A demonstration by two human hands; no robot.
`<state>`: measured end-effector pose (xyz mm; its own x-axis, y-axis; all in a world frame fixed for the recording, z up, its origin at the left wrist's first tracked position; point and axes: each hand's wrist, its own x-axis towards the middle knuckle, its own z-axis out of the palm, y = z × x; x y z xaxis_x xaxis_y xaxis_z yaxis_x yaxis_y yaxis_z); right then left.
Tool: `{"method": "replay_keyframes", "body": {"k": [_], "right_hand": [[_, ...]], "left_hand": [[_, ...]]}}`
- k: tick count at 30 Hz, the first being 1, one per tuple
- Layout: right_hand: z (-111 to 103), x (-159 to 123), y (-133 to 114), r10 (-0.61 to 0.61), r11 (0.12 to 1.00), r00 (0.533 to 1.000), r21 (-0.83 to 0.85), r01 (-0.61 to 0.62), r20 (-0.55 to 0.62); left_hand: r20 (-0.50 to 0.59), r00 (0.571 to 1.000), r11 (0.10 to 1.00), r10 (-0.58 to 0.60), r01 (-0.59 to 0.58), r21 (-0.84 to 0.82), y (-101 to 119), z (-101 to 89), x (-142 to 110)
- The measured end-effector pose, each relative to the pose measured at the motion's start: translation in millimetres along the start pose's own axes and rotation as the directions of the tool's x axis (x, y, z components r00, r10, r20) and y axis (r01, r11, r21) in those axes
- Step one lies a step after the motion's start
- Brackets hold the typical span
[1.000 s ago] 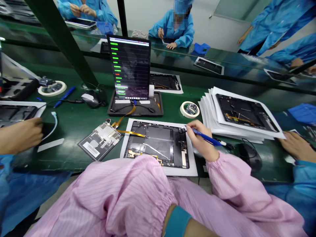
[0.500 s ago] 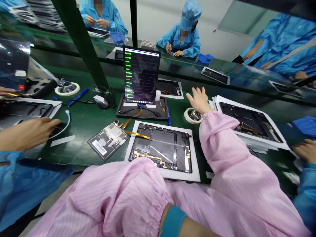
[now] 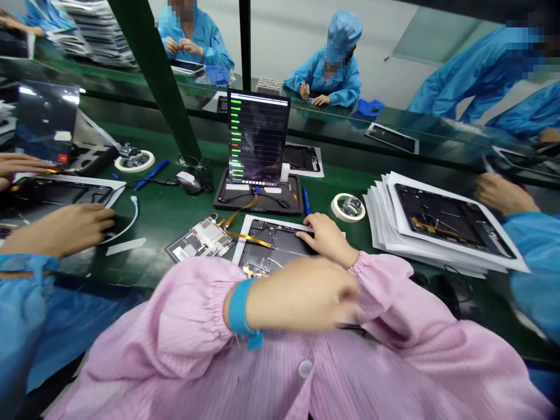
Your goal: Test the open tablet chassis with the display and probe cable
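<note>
An opened tablet housing point(image 3: 286, 236) lies on a white sheet in front of me, its inner side up. An orange flex cable point(image 3: 254, 240) links it to a bare display-and-board unit point(image 3: 207, 238) on its left. My right hand point(image 3: 330, 238) rests at the housing's upper right edge, thumb and forefinger apart, apparently holding nothing. My left hand point(image 3: 304, 293), with a teal wristband, passes above the housing's near part and hides much of it. Its fingers look bent and are blurred by motion; whether they hold anything I cannot tell.
A lit tablet point(image 3: 259, 137) stands in a black tray behind the housing. To the right are a tape roll point(image 3: 336, 214) and a stack of white sheets point(image 3: 385, 230) topped by another housing point(image 3: 455, 221). A co-worker's hand point(image 3: 65, 230) is at left, another's hand point(image 3: 505, 192) at right.
My right hand has come down and left from beside the tape roll to the housing's edge. My left hand has risen from my lap side to above the housing. The view has shifted slightly.
</note>
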<state>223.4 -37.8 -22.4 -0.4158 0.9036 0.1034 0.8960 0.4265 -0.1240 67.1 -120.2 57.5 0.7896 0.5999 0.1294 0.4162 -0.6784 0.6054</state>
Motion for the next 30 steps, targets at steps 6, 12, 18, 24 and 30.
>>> {"method": "replay_keyframes", "body": {"k": [6,12,18,24,30], "right_hand": [[16,0,10,0.033,0.991,0.995,0.133,-0.020,-0.096],[23,-4,15,0.084,0.976,0.988,0.212,-0.054,-0.133],[23,-4,15,0.081,0.973,0.989,0.225,-0.051,-0.125],[21,-6,12,0.072,0.971,0.989,0.236,-0.039,-0.132],[22,-7,11,0.050,0.968,0.987,0.250,-0.011,-0.150]], "left_hand": [[0.065,0.898,0.882,-0.435,0.409,0.235,-105,-33.4,-7],[0.287,0.837,0.850,-0.466,0.514,-0.120,-136,-29.0,-6],[0.294,0.819,0.816,-0.492,0.552,-0.171,-138,-29.7,-7],[0.332,0.804,0.789,-0.494,0.575,-0.218,-137,-32.8,-9],[0.348,0.817,0.798,-0.461,0.553,-0.240,-139,-30.1,-9]]}}
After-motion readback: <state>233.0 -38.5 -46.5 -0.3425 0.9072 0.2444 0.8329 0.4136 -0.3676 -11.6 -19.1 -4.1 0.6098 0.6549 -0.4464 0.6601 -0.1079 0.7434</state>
